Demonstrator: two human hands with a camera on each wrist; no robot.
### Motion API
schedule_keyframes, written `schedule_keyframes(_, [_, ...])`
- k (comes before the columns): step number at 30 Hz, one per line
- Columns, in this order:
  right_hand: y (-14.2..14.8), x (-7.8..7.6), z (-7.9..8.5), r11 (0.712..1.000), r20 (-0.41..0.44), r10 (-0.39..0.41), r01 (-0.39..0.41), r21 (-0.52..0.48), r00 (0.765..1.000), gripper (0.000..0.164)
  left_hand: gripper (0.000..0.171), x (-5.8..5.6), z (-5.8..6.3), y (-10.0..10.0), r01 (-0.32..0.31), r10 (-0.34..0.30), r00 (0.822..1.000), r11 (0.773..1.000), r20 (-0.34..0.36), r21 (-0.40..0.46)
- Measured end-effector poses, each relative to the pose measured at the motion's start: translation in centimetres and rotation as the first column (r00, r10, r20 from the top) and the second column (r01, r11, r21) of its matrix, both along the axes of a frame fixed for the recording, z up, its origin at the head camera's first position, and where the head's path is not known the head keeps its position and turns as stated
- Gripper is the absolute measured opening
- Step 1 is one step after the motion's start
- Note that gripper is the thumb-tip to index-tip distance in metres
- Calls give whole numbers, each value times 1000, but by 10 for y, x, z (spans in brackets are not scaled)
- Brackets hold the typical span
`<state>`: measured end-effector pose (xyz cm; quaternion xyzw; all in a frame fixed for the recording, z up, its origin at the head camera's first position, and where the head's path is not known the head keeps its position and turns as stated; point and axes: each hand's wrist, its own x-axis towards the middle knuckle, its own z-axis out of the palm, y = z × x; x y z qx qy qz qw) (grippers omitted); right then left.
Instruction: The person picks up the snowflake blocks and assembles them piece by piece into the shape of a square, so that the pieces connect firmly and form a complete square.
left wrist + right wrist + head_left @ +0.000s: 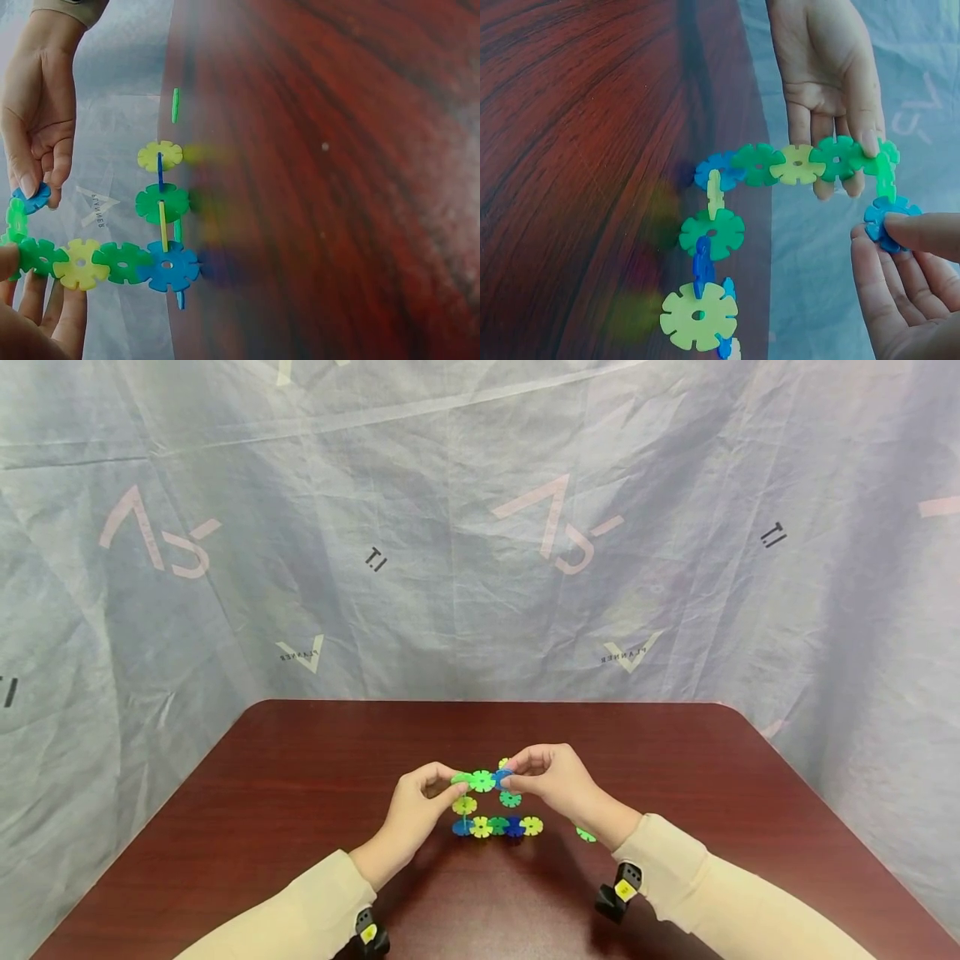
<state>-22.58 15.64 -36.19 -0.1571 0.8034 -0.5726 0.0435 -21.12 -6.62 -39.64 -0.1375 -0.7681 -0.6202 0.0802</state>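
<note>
Notched plastic snowflake discs are joined edge to edge into a frame standing on the table. Its bottom row runs through a yellow disc (pixel 481 827) and a dark blue disc (pixel 514 827). From a blue corner disc (pixel 169 265) a column of green and yellow discs rises. My left hand (pixel 412 806) pinches the green disc at the column's top, thumb on one face. From there a light green disc (pixel 482 782) extends rightward. At its far end my right hand (pixel 558 781) pinches a blue disc (pixel 889 221) between thumb and fingers; that disc touches the light green one.
Beside my right forearm a green disc (pixel 586 833) is partly hidden. Behind the top row a green disc (pixel 510 799) shows; whether it joins the frame is unclear. The dark red table (pixel 300 760) reaches back to a grey cloth (pixel 450 610) printed with letters.
</note>
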Motion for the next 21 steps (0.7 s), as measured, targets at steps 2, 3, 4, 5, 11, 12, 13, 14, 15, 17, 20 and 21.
schedule_keyframes(2, [0, 0, 0, 1000, -1, -6, 6, -2, 1000, 23, 9, -1, 0, 0, 4, -4, 1000, 1000, 10, 10])
schedule_keyframes(3, [-1, 1, 0, 1000, 1, -5, 5, -6, 1000, 23, 9, -1, 0, 0, 5, -5, 1000, 1000, 15, 16])
schedule_keyframes(4, [-1, 1, 0, 1000, 1, -2, 2, -13, 1000, 23, 8, -1, 0, 0, 8, -9, 1000, 1000, 21, 21])
schedule_keyframes(5, [-1, 1, 0, 1000, 2, 1, -1, -20, 1000, 23, 8, -1, 1, 0, 12, -13, 1000, 1000, 23, 27])
schedule_keyframes(11, [-3, 0, 1, 999, 1, 12, -12, -42, 1000, 22, 7, -1, 3, 1, 17, -19, 999, 999, 41, 47])
schedule_keyframes(12, [-3, 0, 1, 999, 3, 14, -14, -43, 1000, 22, 7, -1, 3, 1, 16, -18, 999, 999, 46, 49])
schedule_keyframes(13, [-3, 0, 1, 999, 5, 18, -17, -44, 1000, 22, 6, -1, 3, 1, 13, -16, 999, 999, 50, 50])
schedule_keyframes(14, [-3, 0, 2, 999, 7, 22, -21, -44, 1000, 22, 6, -1, 3, 0, 11, -14, 998, 999, 54, 52])
schedule_keyframes(15, [-4, 0, 2, 999, 7, 24, -23, -40, 1000, 22, 6, -1, 3, 0, 10, -13, 998, 999, 55, 53])
schedule_keyframes(17, [-4, 0, 3, 999, 5, 25, -24, -30, 1000, 21, 6, -2, 3, 1, 13, -16, 998, 998, 56, 55])
schedule_keyframes(20, [-3, 0, 5, 1000, -1, 22, -22, -17, 1000, 20, 5, -3, 3, 1, 16, -20, 998, 998, 59, 58])
schedule_keyframes(21, [-3, 0, 5, 1000, -3, 22, -22, -14, 1000, 20, 5, -3, 4, 1, 16, -20, 998, 998, 59, 58])
